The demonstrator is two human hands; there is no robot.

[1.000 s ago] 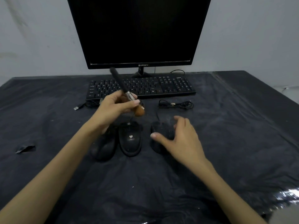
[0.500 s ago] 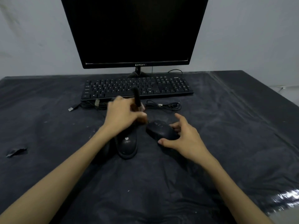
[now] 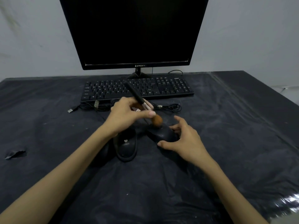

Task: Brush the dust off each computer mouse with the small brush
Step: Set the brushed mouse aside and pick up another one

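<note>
The left hand (image 3: 127,113) has its grip clamped on the brush (image 3: 145,107), handle tilted up and away toward the keyboard (image 3: 169,88), brown bristles touching the far end of the right mouse (image 3: 163,134). The right hand (image 3: 184,139) cups that mouse, thumb on its near side, fingers curled over the far side. The middle mouse (image 3: 127,145) lies just left; a third mouse (image 3: 103,152) sits mostly hidden under the left forearm. Bundled cables (image 3: 168,107) lie between mice and keyboard. The dark surface (image 3: 234,126) spreads wide to the right.

Brush (image 3: 146,109) in L hand (image 3: 127,116), bristles on R mouse (image 3: 163,134).
</note>
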